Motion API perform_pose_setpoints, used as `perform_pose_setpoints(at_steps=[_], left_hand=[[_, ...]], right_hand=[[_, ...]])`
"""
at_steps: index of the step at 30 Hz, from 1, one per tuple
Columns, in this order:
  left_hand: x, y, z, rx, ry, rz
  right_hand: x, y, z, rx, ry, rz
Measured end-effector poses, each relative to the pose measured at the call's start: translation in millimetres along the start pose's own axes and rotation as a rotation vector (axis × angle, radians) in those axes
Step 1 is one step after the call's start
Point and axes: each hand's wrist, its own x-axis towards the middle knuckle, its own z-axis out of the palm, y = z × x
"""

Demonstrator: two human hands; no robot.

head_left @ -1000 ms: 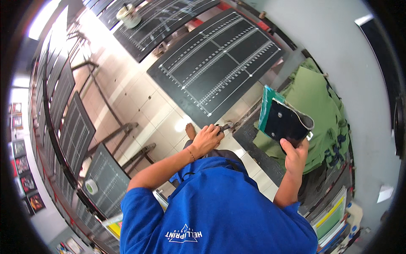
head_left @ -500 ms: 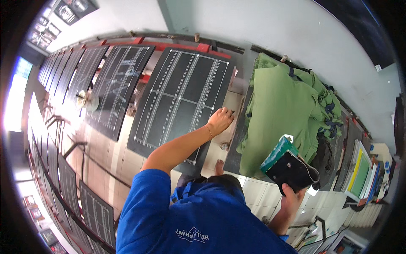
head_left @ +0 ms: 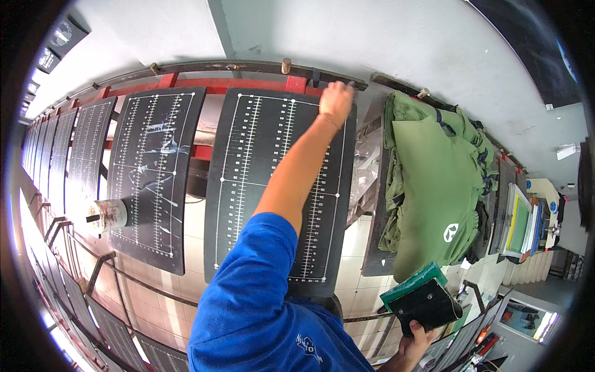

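My left grip [head_left: 335,102] rests at the black pallet board's [head_left: 260,186] far edge, seemingly curled around it. My right grip [head_left: 416,338] clasps a green-edged squeegee [head_left: 421,301], green shirts [head_left: 434,186] just beyond.

left hand [head_left: 335,102] reached up | now at far edge of black platen [head_left: 273,186]

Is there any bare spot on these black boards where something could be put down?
The black board under the outstretched arm is bare to the left of the forearm, up to the red rail. The left hand rests at its far right corner. The neighbouring smeared board has bare room beside the small pot. The stack of green shirts crowds the right board.
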Motion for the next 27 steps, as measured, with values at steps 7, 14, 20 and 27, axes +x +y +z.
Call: perform_pose_setpoints(at_steps=[7,14,20,27], left_hand=[[-39,-232,-88,0.199,0.060,-0.443],[-122,-265,-141,0.003,0.061,-0.581],[-198,-244,-173,-0.105,-0.066,-0.695],[-327,-217,-221,-0.204,-0.232,-0.681]], right_hand=[[-32,13,37,-0.010,-0.024,0.022],[-79,32,45,0.080,-0.059,-0.023],[-141,45,38,0.135,-0.019,-0.120],[-199,72,33,0.223,-0.038,-0.130]])
